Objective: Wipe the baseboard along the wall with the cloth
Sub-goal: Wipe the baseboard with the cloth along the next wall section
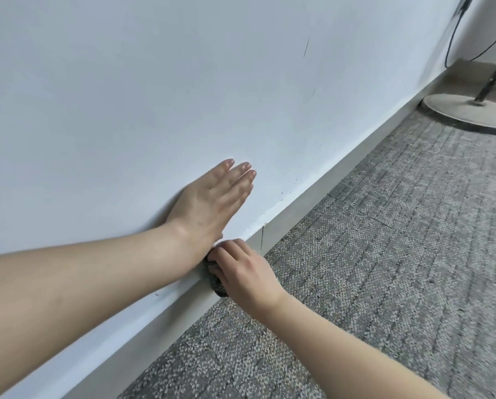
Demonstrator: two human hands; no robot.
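We work low against the white wall (126,96), above grey carpet (384,254), mid-wipe on the grey baseboard (313,191) that runs between them toward a round stand base (468,113) in the far corner. Our left hand (212,203) lies flat on the wall, fingers straight, holding nothing; our right hand (243,272) curls round the dark cloth (216,285) and presses it to the baseboard just below the left wrist. We judge 1 long stretch ahead is unwiped: the next move calls for sliding the cloth along with steady pressure. We see 0 containers.
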